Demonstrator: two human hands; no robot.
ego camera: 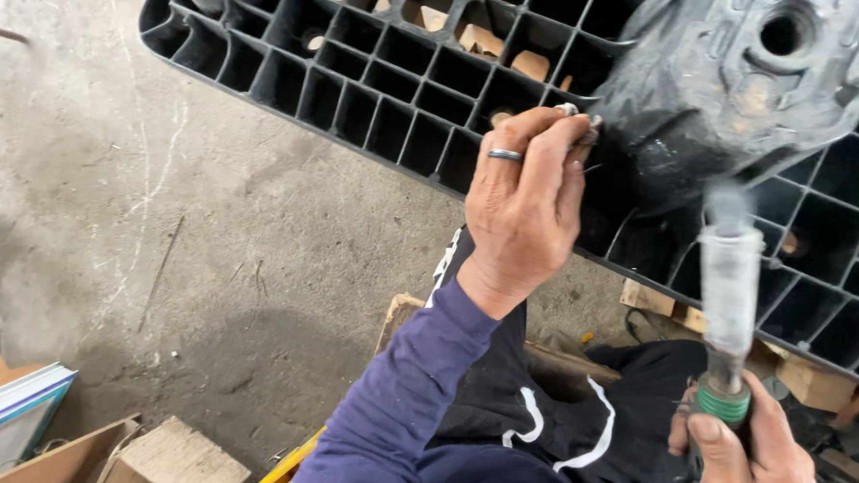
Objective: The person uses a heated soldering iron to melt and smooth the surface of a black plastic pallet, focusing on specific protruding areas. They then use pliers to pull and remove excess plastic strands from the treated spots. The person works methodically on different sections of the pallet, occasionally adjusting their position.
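My left hand [524, 204], with a ring on one finger, pinches a small metal piece [579, 119] against the edge of a dark grey cast metal part [731, 74]. That part has a round hole and rests on a black plastic grid pallet [365, 90]. My right hand [747, 445] grips the handle of a tool [728, 296] with a green band. Its blurred, pale shaft points up toward the metal part. A dark blue sleeve covers my left arm.
Grey concrete floor [159, 234] lies to the left. Cardboard boxes [159, 466] and flat boards [16, 400] sit at the lower left. Wooden blocks [654, 299] show under the pallet's near edge. My legs in dark trousers [533, 411] with white stripes are below.
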